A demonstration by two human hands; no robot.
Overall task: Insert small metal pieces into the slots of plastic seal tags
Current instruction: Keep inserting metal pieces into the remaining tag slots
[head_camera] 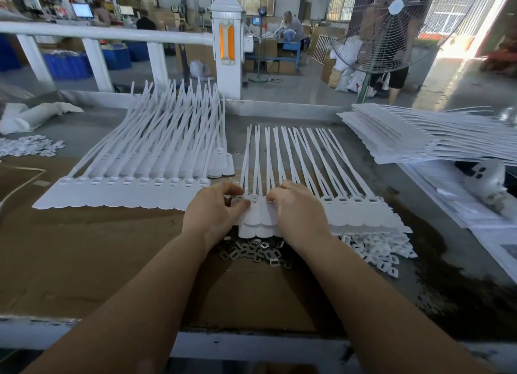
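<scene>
both hands [215,208] on seal tags [258,218]

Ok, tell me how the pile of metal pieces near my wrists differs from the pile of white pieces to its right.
The grey metal square pieces are shiny and dark; the white plastic square pieces are matte and pale. The metal pile lies between both wrists, below the tag strip; the white pile spreads right of the right hand. Both are loose heaps of small holed squares.

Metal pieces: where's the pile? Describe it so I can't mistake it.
Start at the tag strip under both hands. The metal pieces lie heaped on the cardboard just below its near edge, between the wrists. They are grey and shiny, unlike the white plastic pieces heaped to their right.
</scene>
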